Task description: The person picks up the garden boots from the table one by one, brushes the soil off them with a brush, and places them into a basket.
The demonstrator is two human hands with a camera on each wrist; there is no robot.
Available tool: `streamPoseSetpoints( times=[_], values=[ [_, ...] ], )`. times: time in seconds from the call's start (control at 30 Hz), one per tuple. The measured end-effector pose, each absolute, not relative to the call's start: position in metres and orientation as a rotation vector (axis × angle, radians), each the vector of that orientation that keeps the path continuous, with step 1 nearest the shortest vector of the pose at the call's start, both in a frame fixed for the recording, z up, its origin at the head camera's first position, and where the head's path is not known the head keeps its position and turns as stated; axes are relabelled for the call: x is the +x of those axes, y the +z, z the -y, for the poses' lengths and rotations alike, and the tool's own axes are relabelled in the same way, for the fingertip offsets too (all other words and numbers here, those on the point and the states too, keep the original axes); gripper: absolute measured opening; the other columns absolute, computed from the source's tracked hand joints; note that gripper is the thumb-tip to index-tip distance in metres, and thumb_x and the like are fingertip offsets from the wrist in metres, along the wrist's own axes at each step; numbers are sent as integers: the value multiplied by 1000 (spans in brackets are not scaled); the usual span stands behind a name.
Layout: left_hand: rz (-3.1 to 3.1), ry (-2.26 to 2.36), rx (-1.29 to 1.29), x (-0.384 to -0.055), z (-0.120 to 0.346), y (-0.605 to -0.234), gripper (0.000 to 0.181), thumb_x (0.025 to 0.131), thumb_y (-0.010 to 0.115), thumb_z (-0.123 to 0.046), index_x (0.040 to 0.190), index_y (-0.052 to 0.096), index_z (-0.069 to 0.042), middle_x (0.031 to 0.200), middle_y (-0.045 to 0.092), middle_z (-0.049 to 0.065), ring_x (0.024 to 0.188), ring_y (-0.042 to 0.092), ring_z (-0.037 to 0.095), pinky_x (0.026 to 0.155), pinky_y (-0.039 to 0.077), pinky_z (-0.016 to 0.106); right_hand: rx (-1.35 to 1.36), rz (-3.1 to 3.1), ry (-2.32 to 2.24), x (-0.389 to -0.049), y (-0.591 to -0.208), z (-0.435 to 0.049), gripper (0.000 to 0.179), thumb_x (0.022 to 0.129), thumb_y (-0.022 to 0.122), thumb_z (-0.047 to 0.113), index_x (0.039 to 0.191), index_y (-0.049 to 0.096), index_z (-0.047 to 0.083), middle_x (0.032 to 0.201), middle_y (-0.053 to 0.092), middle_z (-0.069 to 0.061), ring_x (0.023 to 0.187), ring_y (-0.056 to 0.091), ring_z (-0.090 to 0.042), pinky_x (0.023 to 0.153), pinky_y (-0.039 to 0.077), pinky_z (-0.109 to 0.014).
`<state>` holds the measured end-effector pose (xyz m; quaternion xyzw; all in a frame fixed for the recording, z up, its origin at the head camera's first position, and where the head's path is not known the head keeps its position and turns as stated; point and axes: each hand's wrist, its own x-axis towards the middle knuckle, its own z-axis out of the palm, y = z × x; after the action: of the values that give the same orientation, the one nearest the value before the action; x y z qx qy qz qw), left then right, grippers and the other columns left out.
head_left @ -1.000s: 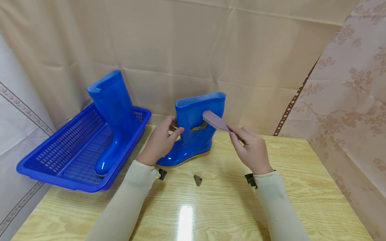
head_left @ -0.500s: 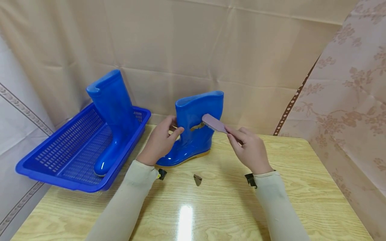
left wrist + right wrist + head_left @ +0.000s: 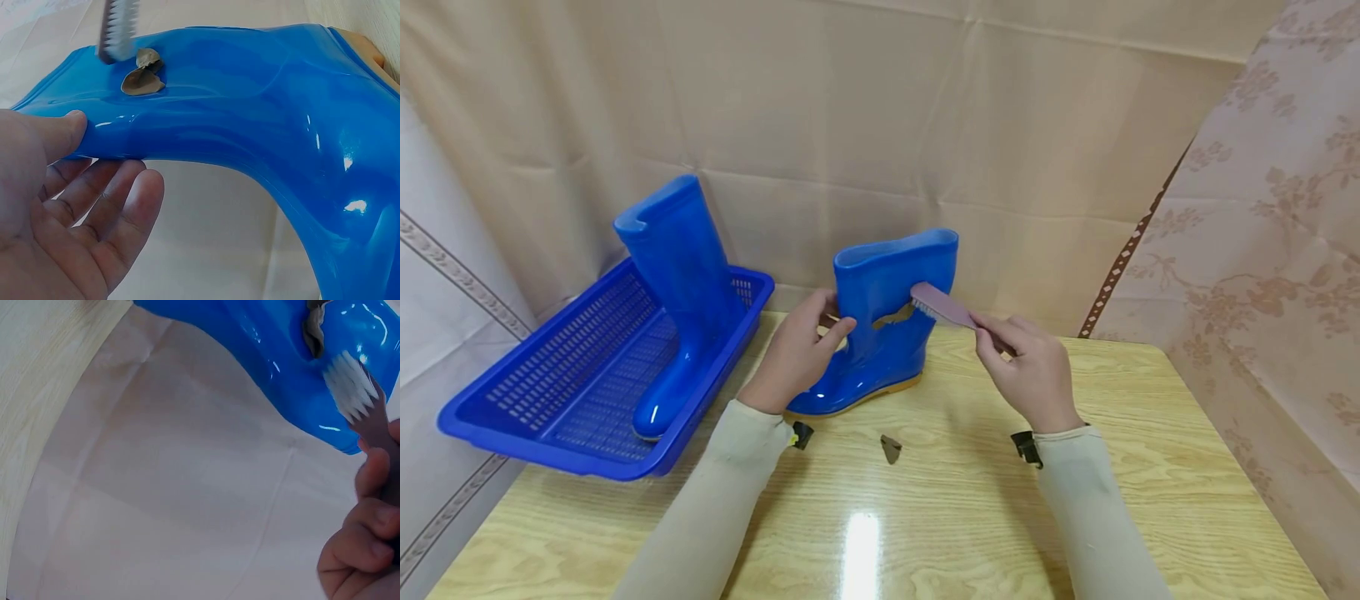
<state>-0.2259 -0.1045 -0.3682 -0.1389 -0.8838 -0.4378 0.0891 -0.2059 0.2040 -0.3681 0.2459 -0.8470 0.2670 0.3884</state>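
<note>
A blue rain boot (image 3: 887, 279) stands upright on the wood-grain table, toe to the left. My left hand (image 3: 797, 354) grips the front of its shaft, thumb on the near face and fingers behind, as the left wrist view also shows. With my right hand (image 3: 1028, 367) I hold a mauve scrubbing brush (image 3: 946, 306) by its handle. The white bristles (image 3: 350, 387) face the shaft, close beside a brown, curled, mud-like patch (image 3: 142, 81). A small brown flake (image 3: 891, 450) lies on the table in front of the boot.
A blue mesh basket (image 3: 490, 429) sits at the left with a second blue boot (image 3: 681, 258) standing in it, tilted. A beige cloth (image 3: 1037, 150) hangs behind the table. Patterned cloth (image 3: 1285, 250) borders the right side.
The brush dipped down and left over the brown patch, then came back up and right. The boot's top rocked slightly. The left hand keeps its place.
</note>
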Motion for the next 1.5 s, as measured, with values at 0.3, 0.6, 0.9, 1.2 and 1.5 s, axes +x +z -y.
streamPoseSetpoints(
  times=[0.3, 0.6, 0.9, 1.2, 1.5],
  values=[
    [2616, -1307, -454, -226, 105, -368, 41, 106, 59, -32, 141, 53, -11, 124, 65, 6, 112, 64, 25, 94, 58, 47, 883, 2216, 622, -207, -373, -194, 41, 92, 77, 3, 131, 72, 11, 86, 65, -1, 62, 43, -8, 51, 34, -23],
    [2623, -1311, -438, -226, 104, -369, 42, 106, 59, -33, 142, 52, -12, 124, 65, 6, 112, 64, 25, 93, 58, 48, 693, 2359, 627, -204, -372, -200, 33, 93, 79, 12, 125, 77, 16, 77, 61, 3, 58, 40, -9, 48, 33, -26],
    [2617, -1316, -439, -226, 105, -368, 42, 107, 59, -32, 141, 52, -11, 124, 64, 6, 112, 64, 24, 95, 58, 47, 651, 2446, 666, -201, -365, -206, 29, 94, 78, 13, 123, 78, 17, 75, 61, 4, 60, 43, -10, 49, 34, -26],
    [2628, -1306, -424, -226, 104, -368, 42, 107, 58, -33, 142, 52, -11, 124, 64, 6, 114, 63, 25, 96, 57, 48, 661, 2454, 681, -199, -362, -208, 28, 93, 78, 11, 120, 79, 15, 82, 69, 2, 62, 48, -11, 51, 39, -26],
    [2617, -1314, -432, -226, 104, -370, 41, 107, 58, -33, 141, 52, -11, 124, 64, 5, 113, 63, 24, 97, 57, 47, 644, 2483, 626, -199, -362, -209, 23, 94, 74, 12, 116, 81, 12, 85, 73, 0, 59, 49, -11, 49, 38, -27]
  ],
)
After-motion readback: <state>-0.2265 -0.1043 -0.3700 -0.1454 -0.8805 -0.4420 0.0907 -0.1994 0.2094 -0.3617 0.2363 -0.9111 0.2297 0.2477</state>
